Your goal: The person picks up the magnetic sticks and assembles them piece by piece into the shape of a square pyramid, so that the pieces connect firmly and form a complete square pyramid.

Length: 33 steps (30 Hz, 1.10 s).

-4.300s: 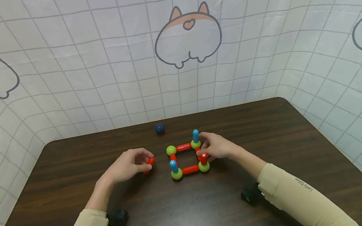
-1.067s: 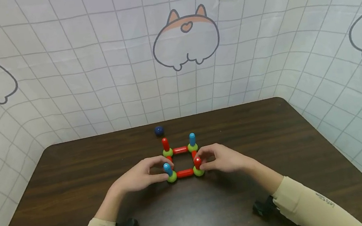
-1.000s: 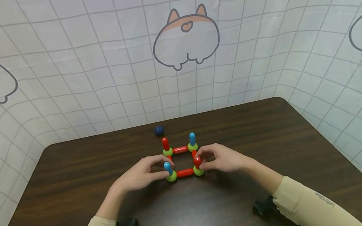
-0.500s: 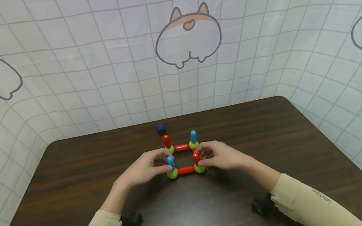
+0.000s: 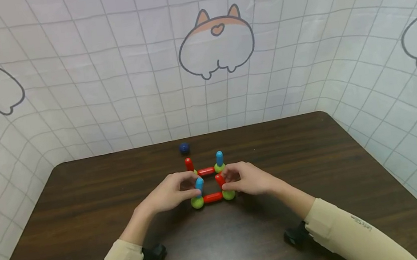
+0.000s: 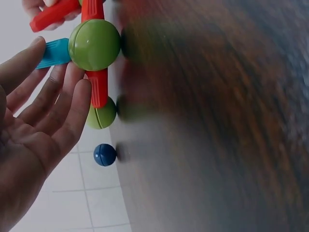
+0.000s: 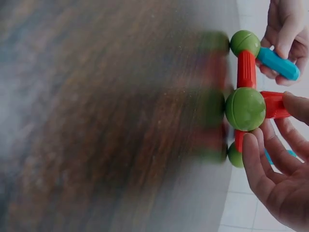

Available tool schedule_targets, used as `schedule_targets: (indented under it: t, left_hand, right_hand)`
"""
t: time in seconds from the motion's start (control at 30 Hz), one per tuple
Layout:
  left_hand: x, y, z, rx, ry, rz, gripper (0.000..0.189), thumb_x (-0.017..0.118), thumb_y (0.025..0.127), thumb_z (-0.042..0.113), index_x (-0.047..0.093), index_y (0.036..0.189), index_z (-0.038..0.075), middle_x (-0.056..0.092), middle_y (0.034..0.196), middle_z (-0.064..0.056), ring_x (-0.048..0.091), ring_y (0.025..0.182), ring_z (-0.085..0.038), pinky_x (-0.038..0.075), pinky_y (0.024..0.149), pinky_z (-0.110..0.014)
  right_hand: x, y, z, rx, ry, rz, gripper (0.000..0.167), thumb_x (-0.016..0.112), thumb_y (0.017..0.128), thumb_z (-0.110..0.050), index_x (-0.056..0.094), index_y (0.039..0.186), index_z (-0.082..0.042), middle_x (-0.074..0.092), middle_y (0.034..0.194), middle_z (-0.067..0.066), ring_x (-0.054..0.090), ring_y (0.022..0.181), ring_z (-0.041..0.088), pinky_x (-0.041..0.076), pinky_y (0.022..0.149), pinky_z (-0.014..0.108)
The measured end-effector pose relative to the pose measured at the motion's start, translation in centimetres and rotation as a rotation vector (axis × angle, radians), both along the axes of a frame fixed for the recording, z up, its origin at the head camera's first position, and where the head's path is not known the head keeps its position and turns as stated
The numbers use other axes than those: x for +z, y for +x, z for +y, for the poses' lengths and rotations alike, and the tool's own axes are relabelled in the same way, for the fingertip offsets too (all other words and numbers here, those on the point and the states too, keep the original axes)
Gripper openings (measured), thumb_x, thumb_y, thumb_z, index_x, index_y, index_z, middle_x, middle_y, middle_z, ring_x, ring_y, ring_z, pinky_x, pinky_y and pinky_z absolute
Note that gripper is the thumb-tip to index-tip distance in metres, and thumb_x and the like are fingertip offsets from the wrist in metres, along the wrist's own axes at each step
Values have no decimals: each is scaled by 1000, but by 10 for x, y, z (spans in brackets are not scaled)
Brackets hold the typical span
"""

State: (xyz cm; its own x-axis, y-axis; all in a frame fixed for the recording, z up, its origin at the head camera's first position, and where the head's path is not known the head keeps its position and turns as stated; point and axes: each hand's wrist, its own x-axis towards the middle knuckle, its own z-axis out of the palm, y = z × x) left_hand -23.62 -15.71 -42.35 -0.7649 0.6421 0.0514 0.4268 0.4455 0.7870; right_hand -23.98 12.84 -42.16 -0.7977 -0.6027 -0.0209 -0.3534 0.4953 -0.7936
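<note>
A square frame of red rods [image 5: 213,197] and green balls sits on the table, with a rod standing up from each corner ball. With thumb and fingers my left hand [image 5: 173,192] pinches the blue rod [image 6: 54,53] on the front left green ball [image 6: 95,45]. My right hand [image 5: 250,178] pinches the red rod [image 7: 274,105] on the front right green ball [image 7: 246,108]. Both pinched rods lean inward toward each other. At the back corners stand another red rod [image 5: 189,164] and another blue rod [image 5: 219,158]. Fingers partly hide the frame's sides.
Behind the frame, near the far edge of the dark wooden table [image 5: 227,253], lies a dark blue ball [image 5: 184,148]. A white curtain [image 5: 126,93] with a grid pattern hangs along the back and sides.
A red rod, earlier in my left hand, now stands on the back left ball. My left hand moved to the front blue rod. Both front rods have gone from upright to leaning inward.
</note>
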Motion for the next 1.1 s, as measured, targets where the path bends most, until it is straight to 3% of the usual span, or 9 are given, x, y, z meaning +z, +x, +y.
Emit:
schedule_targets:
  t: [0.17, 0.33, 0.63, 0.9, 1.1]
  left_hand:
    - [0, 0, 4, -6, -5, 9, 27, 72, 99, 19, 67, 120, 3, 69, 105, 2, 65, 101, -17, 54, 90, -37]
    - [1, 1, 7, 20, -13, 22, 25, 72, 99, 18, 68, 121, 7, 70, 103, 3, 65, 98, -16, 54, 88, -37]
    - [2, -1, 9, 47, -13, 17, 25, 72, 98, 13, 68, 122, 6, 70, 99, 5, 65, 96, -16, 54, 88, -37]
    - [0, -3, 10, 52, -18, 31, 26, 71, 99, 17, 68, 122, 6, 70, 99, 4, 65, 97, -15, 53, 87, -38]
    - [1, -3, 10, 62, -21, 37, 26, 72, 99, 19, 68, 123, 8, 70, 100, 5, 65, 98, -15, 53, 87, -37]
  right_hand:
    - [0, -1, -3, -12, -11, -26, 21, 73, 98, -19, 66, 112, -5, 68, 94, 2, 65, 78, 23, 57, 66, 34]
    - [-1, -2, -5, -8, -19, -19, 20, 73, 98, -20, 67, 111, -5, 67, 92, 2, 65, 76, 25, 57, 65, 34]
    - [0, -4, -9, -27, 14, 7, 20, 74, 98, -21, 69, 109, -6, 66, 90, 0, 63, 74, 19, 55, 65, 33]
    - [1, -7, -11, -23, 35, 29, 20, 74, 97, -22, 70, 110, -6, 68, 91, -1, 62, 82, 17, 53, 69, 32]
    - [0, -9, -10, -23, 32, 18, 21, 74, 98, -22, 70, 111, -6, 68, 92, -1, 62, 79, 16, 53, 67, 33]
